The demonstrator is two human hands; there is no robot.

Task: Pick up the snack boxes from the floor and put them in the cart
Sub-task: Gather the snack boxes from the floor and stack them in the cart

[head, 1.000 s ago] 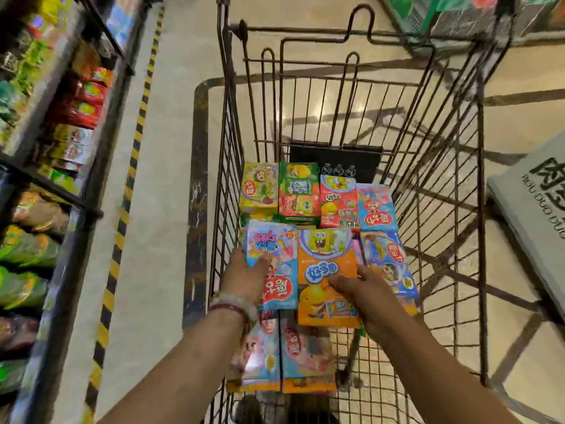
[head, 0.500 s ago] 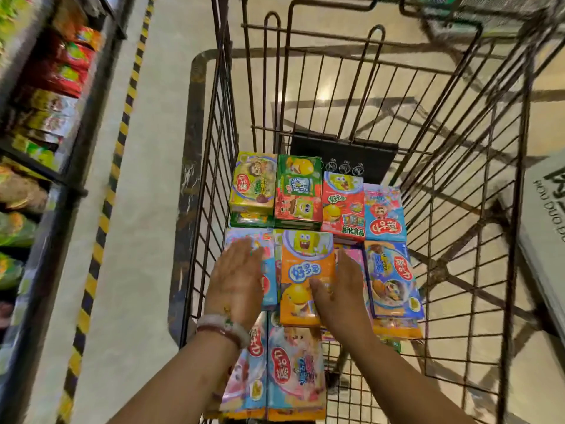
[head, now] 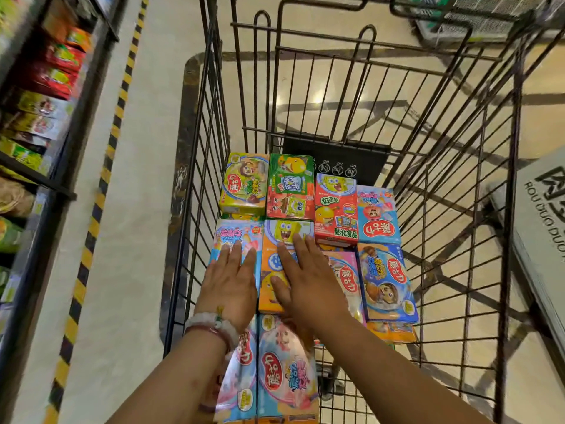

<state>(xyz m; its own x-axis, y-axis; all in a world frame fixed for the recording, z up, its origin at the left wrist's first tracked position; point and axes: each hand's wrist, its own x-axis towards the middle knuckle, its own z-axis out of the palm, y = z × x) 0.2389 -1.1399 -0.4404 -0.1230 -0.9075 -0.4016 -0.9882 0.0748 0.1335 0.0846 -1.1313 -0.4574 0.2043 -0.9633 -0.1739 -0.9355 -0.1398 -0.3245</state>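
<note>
A black wire shopping cart [head: 452,191] holds several colourful snack boxes laid flat in rows along its left side. My left hand [head: 229,280], with bead bracelets at the wrist, lies flat with straight fingers on a light blue box [head: 237,237]. My right hand [head: 308,280] presses flat on the orange box [head: 275,261] beside it. Further in lie a yellow-green box [head: 243,183], a green box [head: 290,185], a red box [head: 336,209] and a blue box [head: 377,218]. Two pale blue and pink boxes [head: 287,371] lie nearest me, partly under my forearms.
Store shelves [head: 36,123] stocked with snack bags run along the left, bordered by a yellow-black striped floor line [head: 101,191]. A grey cardboard carton [head: 541,234] sits to the right of the cart. The cart's right half shows bare wire floor [head: 452,301].
Both hands let go of the light blue and orange boxes they were setting down. The fingers have straightened and now lie flat on top of them. The view has moved closer to the cart.
</note>
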